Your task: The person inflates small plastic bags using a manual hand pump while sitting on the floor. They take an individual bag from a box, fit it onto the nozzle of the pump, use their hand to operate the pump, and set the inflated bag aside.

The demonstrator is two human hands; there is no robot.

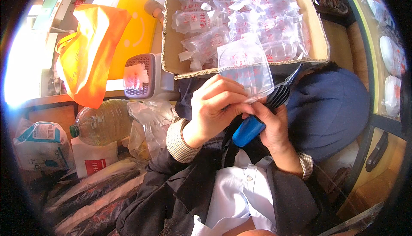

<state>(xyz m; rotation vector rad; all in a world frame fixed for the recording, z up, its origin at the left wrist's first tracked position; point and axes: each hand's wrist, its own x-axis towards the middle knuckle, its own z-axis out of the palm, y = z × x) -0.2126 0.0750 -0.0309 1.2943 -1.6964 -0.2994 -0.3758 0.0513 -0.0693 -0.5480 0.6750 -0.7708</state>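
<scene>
My left hand (219, 107) is closed, pinching the lower edge of a clear plastic bag (243, 62) with red print. The flat bag stands up from my fingertips, in front of the cardboard box. My right hand (274, 126) is wrapped round a blue tapered object with a black ridged, pointed end (250, 131); its kind is unclear. The black end points up and right. My right thumb and fingers meet the left fingertips at the bag's lower corner, so the exact grip there is partly hidden.
Beyond my hands, an open cardboard box (171, 69) holds many clear printed packets. At left are an orange bag (96, 51), a purple-grey basket (148, 75) and a large clear bottle (105, 122). A dark blue rounded fabric shape (332, 111) lies right, near a framed cabinet (371, 64).
</scene>
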